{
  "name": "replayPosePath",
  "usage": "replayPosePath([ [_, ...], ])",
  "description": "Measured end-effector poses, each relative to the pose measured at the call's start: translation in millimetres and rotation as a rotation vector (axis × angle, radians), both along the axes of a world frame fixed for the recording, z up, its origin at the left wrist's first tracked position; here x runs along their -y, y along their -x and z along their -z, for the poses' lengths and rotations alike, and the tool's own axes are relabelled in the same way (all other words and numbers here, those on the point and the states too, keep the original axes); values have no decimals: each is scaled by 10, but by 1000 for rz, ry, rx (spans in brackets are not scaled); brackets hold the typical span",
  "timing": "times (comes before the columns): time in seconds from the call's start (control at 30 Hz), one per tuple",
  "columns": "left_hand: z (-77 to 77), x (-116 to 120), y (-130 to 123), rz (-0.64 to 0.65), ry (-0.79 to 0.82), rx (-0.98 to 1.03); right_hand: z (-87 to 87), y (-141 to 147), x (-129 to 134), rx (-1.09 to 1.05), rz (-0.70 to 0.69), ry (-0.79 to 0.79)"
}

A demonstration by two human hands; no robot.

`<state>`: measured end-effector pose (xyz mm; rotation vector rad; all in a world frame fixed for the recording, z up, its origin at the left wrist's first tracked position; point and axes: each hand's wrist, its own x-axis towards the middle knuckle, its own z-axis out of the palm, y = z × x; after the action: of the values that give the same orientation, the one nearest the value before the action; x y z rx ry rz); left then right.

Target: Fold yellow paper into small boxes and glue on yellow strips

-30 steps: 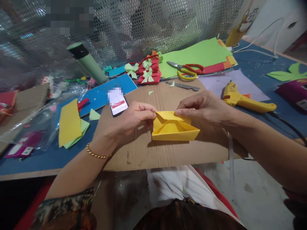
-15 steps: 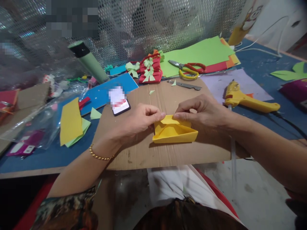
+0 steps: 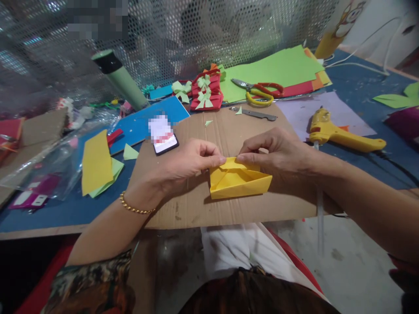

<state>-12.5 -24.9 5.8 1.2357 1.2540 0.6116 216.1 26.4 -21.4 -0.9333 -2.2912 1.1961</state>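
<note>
Phone (image 3: pixel 166 144) on cardboard (image 3: pixel 183 209), just beyond left hand (image 3: pixel 204 158). Left hand pinches far edge of folded yellow paper (image 3: pixel 240 183), right hand (image 3: pixel 258 152) pinches same edge alongside. Glue gun (image 3: pixel 340 131) on desk (image 3: pixel 401 148), right of right hand.

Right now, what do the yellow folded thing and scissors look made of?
The yellow folded shape: matte paper or thin card, judging by its crisp creases. The scissors: probably steel blades, since they gleam, and smooth, likely plastic handles.
</note>
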Motion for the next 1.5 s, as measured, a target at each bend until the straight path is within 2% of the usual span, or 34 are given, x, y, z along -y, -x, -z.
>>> replayPosePath([
  [0.2,34,-102,110,58,-87,-38,20,-16,-31,-46,28,-5],
  [0.37,44,-118,155,139,-40,-61,-34,-30,-15,-23,31,-14],
  [0.73,94,-79,168,119,2,15,-40,4,-6,-39,6,10],
  [0.87,104,-67,172,66,-15,8,42,-7,-35,-59,10,-16],
  [0.97,90,-66,153,86,-24,25,101,-17,-56,-67,12,-22],
  [1.07,73,-70,137,101,-39,26,79,-18,-45,-52,18,-3],
  [1.2,58,-76,132,101,-64,-40,31,-11,-22,-8,8,6],
  [1.33,40,-80,125,96,-112,-121,55,-9,-34,6,10,-38],
  [1.5,37,-65,114,79,-121,-130,20,-13,-43,42,-7,-23],
])
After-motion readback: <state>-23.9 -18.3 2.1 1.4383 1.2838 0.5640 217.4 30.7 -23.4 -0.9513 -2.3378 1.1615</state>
